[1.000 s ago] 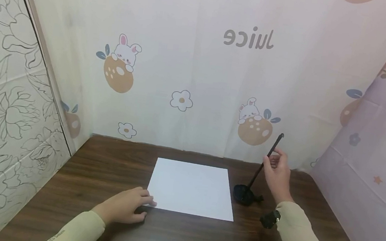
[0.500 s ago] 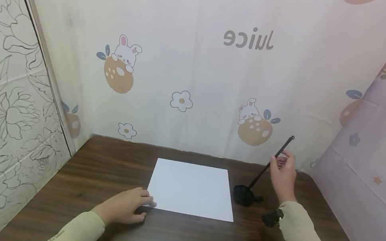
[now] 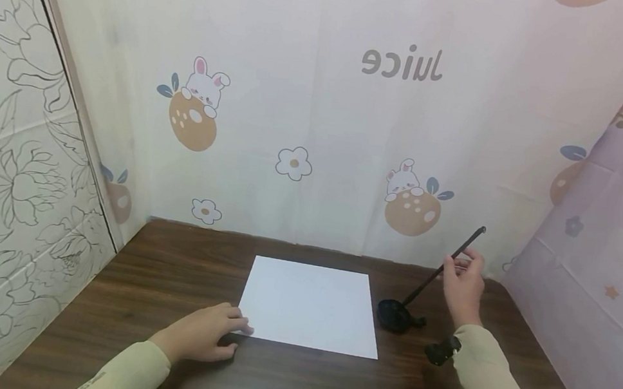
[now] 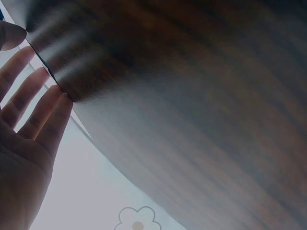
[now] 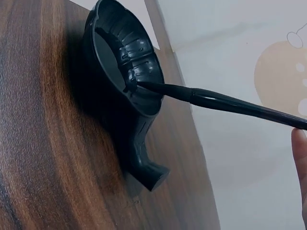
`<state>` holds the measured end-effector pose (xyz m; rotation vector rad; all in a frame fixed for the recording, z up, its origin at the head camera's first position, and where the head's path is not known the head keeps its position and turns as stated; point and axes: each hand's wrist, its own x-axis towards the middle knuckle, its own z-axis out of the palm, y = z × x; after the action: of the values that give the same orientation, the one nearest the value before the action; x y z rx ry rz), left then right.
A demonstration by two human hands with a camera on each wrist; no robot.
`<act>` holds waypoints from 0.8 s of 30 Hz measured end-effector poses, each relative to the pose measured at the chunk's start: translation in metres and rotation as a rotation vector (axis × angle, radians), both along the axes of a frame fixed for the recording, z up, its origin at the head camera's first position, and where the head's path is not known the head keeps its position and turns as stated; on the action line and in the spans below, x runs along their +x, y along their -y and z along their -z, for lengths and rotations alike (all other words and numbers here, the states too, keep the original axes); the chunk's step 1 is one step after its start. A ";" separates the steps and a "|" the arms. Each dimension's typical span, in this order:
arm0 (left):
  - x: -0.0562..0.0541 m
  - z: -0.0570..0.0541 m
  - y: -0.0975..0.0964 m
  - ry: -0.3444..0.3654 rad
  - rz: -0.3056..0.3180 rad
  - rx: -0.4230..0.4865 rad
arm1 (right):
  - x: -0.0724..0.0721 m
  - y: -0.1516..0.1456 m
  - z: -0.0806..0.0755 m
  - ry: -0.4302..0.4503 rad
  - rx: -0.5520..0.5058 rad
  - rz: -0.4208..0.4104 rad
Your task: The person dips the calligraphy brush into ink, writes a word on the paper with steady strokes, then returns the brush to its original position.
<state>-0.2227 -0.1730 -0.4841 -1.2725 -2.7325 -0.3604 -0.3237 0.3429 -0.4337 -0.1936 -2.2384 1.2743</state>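
My right hand pinches the dark handle of an ink brush, which leans up to the right. The black bristle tip touches the ribbed inner wall of a black ink dish. This fluted round dish has a short bent stem and holds dark liquid. At the middle of the table, a white sheet of paper lies flat. The fingertips of my left hand rest on its near left corner, fingers extended and thumb apart on the wood.
The brown wooden table ends at a pale printed curtain behind. A floral panel stands on the left, and another curtain hangs on the right. A black wrist camera sits at the right sleeve.
My right hand has moved right, tilting the brush handle further over while its tip stays at the dish. The left hand and the paper have kept their places.
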 end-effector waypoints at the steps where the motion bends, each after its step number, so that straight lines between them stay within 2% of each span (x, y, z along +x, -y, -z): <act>1: 0.000 0.000 0.000 0.000 -0.001 -0.002 | 0.000 -0.001 0.001 0.004 -0.002 0.002; 11: -0.001 0.001 0.000 0.003 -0.005 -0.007 | 0.000 -0.005 0.003 0.029 -0.045 0.028; 24: -0.001 0.001 0.000 -0.009 0.005 -0.002 | -0.002 -0.007 0.002 0.012 -0.063 0.043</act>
<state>-0.2233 -0.1728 -0.4848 -1.2779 -2.7235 -0.3521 -0.3260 0.3499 -0.4355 -0.2718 -2.1939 1.3250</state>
